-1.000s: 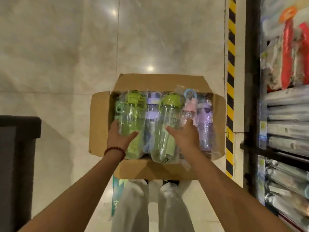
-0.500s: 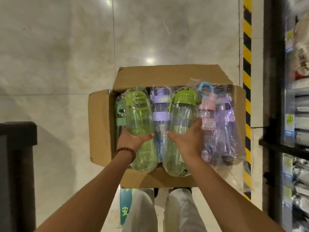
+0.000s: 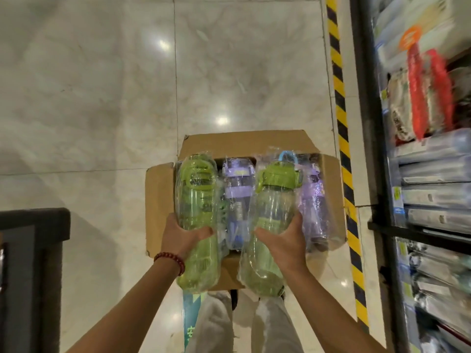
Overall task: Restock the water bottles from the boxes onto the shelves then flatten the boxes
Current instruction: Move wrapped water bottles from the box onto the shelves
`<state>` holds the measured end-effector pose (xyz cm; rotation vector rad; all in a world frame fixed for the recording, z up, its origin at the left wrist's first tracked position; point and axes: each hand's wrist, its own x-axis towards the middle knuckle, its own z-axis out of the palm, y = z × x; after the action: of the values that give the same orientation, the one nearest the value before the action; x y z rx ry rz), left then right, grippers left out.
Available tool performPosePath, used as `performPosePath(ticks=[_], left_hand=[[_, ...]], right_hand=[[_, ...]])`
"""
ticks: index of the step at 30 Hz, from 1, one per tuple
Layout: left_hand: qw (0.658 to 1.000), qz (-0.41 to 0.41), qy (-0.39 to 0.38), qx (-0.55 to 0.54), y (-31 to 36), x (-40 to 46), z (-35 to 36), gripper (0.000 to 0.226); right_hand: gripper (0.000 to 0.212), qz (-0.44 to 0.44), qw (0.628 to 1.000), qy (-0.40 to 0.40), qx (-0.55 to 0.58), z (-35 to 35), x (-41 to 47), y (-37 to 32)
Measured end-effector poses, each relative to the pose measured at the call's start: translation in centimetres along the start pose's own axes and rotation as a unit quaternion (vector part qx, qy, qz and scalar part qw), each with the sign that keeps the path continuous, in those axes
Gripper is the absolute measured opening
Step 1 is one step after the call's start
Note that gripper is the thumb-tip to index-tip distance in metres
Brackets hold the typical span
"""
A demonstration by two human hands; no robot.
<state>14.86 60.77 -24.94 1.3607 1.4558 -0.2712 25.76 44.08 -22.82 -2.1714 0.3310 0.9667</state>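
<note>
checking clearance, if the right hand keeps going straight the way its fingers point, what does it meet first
Probably the purple bottle in the box: the right hand grips a green bottle, its fingers pointing forward toward it. Depth is unclear, so it may pass above.

Warm, fairly dim indoor light from overhead lamps, which glint as small white spots on the glossy floor. The shelves at right smear with motion blur. The wide lens bends the striped tape and edges. Plastic wrap on the bottles catches glare.
</note>
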Motion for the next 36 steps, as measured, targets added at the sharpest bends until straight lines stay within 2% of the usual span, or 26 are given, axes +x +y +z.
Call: performPosePath(ticks=[5, 7, 10, 12, 14, 16, 21, 23, 26, 29, 32, 36], left_hand=[[0.996, 0.089, -0.022, 0.010, 6.6, -4.8, -2.3, 0.086], [0.990, 0.139, -0.033, 0.002, 9.9, -6.7, -3.0, 0.078], [0.975, 0.211, -0.064, -0.014, 14.9, -10.5, -3.5, 0.066], [0.963, 0.254, -0.093, -0.011, 18.1, -13.3, -3.8, 0.075], [0.946, 0.303, -0.117, 0.004, 21.3, -16.4, -4.2, 0.090], [0.925, 0.354, -0.139, 0.015, 25.1, -19.9, -4.4, 0.092], [0.857, 0.483, -0.179, -0.013, 33.8, -31.7, -3.9, 0.071], [0.828, 0.524, -0.197, -0.028, 35.9, -37.0, -3.5, 0.075], [0.777, 0.583, -0.233, -0.044, 37.6, -45.1, -2.3, 0.090], [0.726, 0.634, -0.262, -0.047, 37.6, -52.5, -0.5, 0.096], [0.692, 0.658, -0.294, -0.049, 36.1, -59.2, 2.2, 0.111], [0.663, 0.666, -0.339, -0.039, 31.8, -67.5, 6.8, 0.124]], right_hand=[[0.097, -0.053, 0.994, 0.059, 0.075, -5.7, -3.6, -4.6], [0.096, -0.076, 0.988, 0.089, 0.105, -8.2, -5.2, -6.6], [0.080, -0.106, 0.975, 0.124, 0.151, -12.3, -8.0, -9.5], [0.086, -0.129, 0.965, 0.143, 0.178, -15.3, -10.4, -11.2], [0.096, -0.158, 0.954, 0.160, 0.196, -18.3, -13.1, -12.6], [0.099, -0.187, 0.941, 0.185, 0.214, -21.6, -16.1, -14.1], [0.090, -0.277, 0.881, 0.265, 0.276, -30.6, -23.9, -17.0], [0.081, -0.311, 0.853, 0.309, 0.285, -34.1, -27.6, -17.4], [0.078, -0.338, 0.818, 0.362, 0.292, -39.1, -33.6, -16.7], [0.090, -0.358, 0.780, 0.421, 0.294, -43.5, -39.1, -14.2], [0.094, -0.365, 0.745, 0.484, 0.277, -47.1, -44.3, -9.8], [0.079, -0.348, 0.725, 0.529, 0.271, -50.5, -50.7, -2.6]])
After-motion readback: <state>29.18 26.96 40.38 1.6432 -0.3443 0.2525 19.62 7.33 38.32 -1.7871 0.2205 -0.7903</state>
